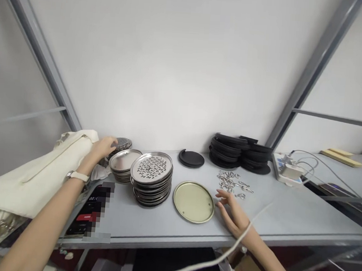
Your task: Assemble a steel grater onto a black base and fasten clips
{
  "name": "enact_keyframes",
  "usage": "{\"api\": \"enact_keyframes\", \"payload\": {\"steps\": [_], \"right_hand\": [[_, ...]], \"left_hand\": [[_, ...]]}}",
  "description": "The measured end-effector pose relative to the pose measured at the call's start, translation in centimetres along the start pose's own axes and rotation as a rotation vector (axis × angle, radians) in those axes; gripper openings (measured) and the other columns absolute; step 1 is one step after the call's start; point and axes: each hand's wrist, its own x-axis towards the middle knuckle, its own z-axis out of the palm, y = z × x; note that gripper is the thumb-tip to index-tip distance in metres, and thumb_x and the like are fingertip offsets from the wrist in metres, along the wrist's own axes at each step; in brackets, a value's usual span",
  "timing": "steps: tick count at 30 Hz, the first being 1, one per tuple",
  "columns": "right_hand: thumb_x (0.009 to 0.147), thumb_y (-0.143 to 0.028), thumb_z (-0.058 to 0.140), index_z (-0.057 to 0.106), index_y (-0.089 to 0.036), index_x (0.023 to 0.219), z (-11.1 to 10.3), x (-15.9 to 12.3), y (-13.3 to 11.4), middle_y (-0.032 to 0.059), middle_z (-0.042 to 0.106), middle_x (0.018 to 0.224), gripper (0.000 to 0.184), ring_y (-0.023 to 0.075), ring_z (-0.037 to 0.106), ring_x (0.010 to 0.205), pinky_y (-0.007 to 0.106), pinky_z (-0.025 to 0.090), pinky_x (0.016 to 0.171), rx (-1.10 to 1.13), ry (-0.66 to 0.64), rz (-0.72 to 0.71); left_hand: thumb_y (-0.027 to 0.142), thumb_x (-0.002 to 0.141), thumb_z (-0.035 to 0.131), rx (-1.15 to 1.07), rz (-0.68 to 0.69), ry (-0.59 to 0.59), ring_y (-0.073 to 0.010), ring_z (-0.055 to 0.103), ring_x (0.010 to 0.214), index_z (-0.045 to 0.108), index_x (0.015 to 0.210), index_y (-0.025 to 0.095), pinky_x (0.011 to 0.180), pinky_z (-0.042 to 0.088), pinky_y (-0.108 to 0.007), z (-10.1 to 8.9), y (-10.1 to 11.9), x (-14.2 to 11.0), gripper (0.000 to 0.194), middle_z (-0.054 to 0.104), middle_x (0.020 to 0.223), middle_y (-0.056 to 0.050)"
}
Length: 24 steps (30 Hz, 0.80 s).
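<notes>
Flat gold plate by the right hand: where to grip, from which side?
Probably the raised rim of the gold plate, from the right: it lies flat, the open right hand is beside that edge, and the stack of metal discs stands close on its left.

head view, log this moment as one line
left hand: at grey textured disc stack | right hand: empty, beside round pale-gold metal tray

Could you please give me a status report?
Left hand at dark rear stack. Right hand open beside gold tray. White cable crosses in front of right forearm.
</notes>
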Motion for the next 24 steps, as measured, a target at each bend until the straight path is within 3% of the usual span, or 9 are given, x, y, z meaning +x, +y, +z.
{"api": "enact_keyframes", "payload": {"steps": [5,12,17,20,24], "right_hand": [[0.099,-0.03,0.036,0.036,-0.018,0.131,0.3,-0.3,0.3,0.0126,0.058,0.109,0.035,0.0191,0.064,0.087,0.038,0.053,0.083,0.034,0.067,-0.01],[0.098,-0.029,0.036,0.036,-0.017,0.129,0.8,-0.4,0.5,0.0115,0.059,0.1,0.033,0.0202,0.062,0.085,0.039,0.053,0.081,-0.028,0.153,0.0],[0.098,-0.029,0.035,0.035,-0.017,0.13,0.9,-0.5,0.7,0.0125,0.059,0.102,0.035,0.0211,0.063,0.084,0.04,0.054,0.079,-0.055,0.13,-0.018],[0.097,-0.028,0.035,0.035,-0.017,0.13,0.9,-0.6,0.8,0.0121,0.059,0.102,0.034,0.0206,0.063,0.082,0.039,0.054,0.078,-0.056,0.131,-0.011],[0.097,-0.026,0.035,0.035,-0.017,0.13,1.0,-0.6,0.8,0.0119,0.058,0.102,0.035,0.0204,0.062,0.083,0.038,0.053,0.079,-0.046,0.142,-0.017]], "left_hand": [[0.008,0.073,0.052,0.049,0.038,0.058,-0.024,0.058,0.101,0.062,0.105,0.011,0.083,0.044,-0.03,0.0,0.4,-0.6,0.033,0.064,0.109,-0.012],[0.013,0.082,0.045,0.186,-0.009,0.071,-0.0236,0.059,0.092,0.061,0.104,0.014,0.079,0.043,-0.032,0.0,1.5,-0.6,0.027,0.065,0.102,-0.012],[0.016,0.091,0.035,0.271,0.025,0.273,-0.0247,0.055,0.094,0.057,0.103,0.01,0.079,0.042,-0.034,0.1,2.3,-1.2,0.025,0.063,0.095,-0.013],[0.016,0.093,0.034,0.24,0.069,0.327,-0.0237,0.053,0.095,0.055,0.101,0.011,0.079,0.044,-0.033,0.1,2.3,-1.5,0.023,0.061,0.092,-0.011],[0.019,0.095,0.034,0.146,0.103,0.483,-0.0237,0.052,0.103,0.054,0.102,0.009,0.083,0.046,-0.034,-0.6,2.3,-1.5,0.024,0.058,0.105,-0.011]]}}
